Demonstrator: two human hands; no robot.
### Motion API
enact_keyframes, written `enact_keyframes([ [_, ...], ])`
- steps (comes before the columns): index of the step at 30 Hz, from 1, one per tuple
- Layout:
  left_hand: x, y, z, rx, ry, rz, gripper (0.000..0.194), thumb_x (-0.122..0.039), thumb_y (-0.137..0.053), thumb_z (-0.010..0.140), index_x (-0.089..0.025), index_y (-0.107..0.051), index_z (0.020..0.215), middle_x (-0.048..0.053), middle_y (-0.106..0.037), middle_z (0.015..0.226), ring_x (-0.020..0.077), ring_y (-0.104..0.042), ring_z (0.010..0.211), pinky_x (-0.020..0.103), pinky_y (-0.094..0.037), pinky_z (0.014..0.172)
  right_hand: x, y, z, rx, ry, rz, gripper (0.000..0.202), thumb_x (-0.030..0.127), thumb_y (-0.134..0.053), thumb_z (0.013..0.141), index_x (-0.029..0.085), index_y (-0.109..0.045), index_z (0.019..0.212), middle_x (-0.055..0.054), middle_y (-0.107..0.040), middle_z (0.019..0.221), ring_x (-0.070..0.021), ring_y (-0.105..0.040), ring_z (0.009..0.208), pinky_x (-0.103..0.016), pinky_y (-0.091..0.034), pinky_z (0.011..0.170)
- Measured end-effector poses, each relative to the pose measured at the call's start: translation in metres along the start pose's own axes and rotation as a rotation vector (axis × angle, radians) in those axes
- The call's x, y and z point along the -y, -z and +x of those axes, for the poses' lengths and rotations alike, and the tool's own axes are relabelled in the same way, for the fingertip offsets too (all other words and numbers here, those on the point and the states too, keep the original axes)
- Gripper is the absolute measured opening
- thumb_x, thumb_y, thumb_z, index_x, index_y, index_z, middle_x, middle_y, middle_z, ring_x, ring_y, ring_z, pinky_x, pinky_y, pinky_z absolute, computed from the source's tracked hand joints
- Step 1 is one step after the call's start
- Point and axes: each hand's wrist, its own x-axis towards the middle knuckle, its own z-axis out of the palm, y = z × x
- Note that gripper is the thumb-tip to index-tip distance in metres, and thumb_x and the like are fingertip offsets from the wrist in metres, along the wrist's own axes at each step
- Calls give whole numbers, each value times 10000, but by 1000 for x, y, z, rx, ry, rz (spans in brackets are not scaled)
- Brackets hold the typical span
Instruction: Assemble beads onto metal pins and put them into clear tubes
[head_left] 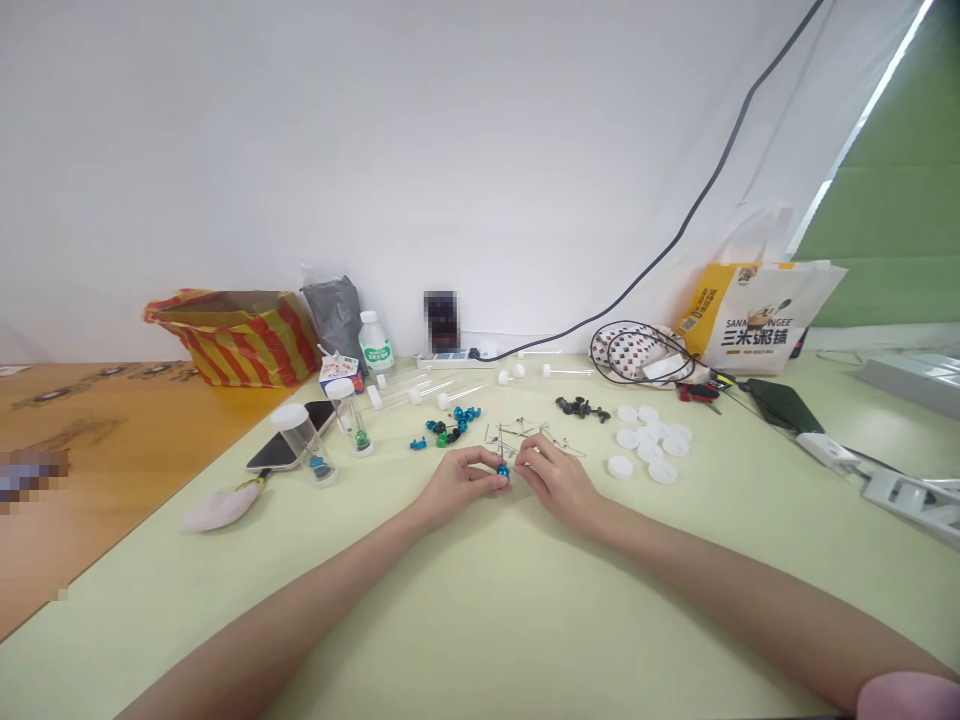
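Observation:
My left hand [466,482] pinches a small shiny blue part [503,470] with a thin dark stem rising from it. Close on its right, my right hand [553,478] has its fingers bent and its fingertips together near the stem; whether anything is between them is too small to make out. Just beyond both hands lie several thin metal wire pieces [566,448]. A pile of blue, green and black small parts [450,428] sits to the left of them. Black small parts [581,408] and white round caps [652,440] lie to the right.
Two clear capped jars [304,450] [351,425] stand at left by a phone [281,452]. Clear tubes with white caps [465,393] lie at the back before a power strip [457,360]. A cable [720,170], red-handled pliers [697,393] and a paper bag [765,320] are at right.

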Motion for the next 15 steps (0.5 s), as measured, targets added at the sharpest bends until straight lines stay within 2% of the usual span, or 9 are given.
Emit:
enact_keyframes([
  [7,2,1,1,-10,7,-17,310,-314,-742,598,-141,-573,791,35,-693,735,241,-675,779,342,-527,741,-1,0,0,12,-12,-50,173,248,-352,909,209,-520,909,-54,-539,955,-128,-544,685,-217,-368,538],
  [15,1,1,1,-26,-3,-46,322,-323,-748,584,-135,-573,779,42,-678,818,236,-675,772,341,-542,727,-2,2,0,-27,-4,21,124,225,-393,889,209,-515,901,-48,-547,921,-137,-556,740,-223,-407,593],
])
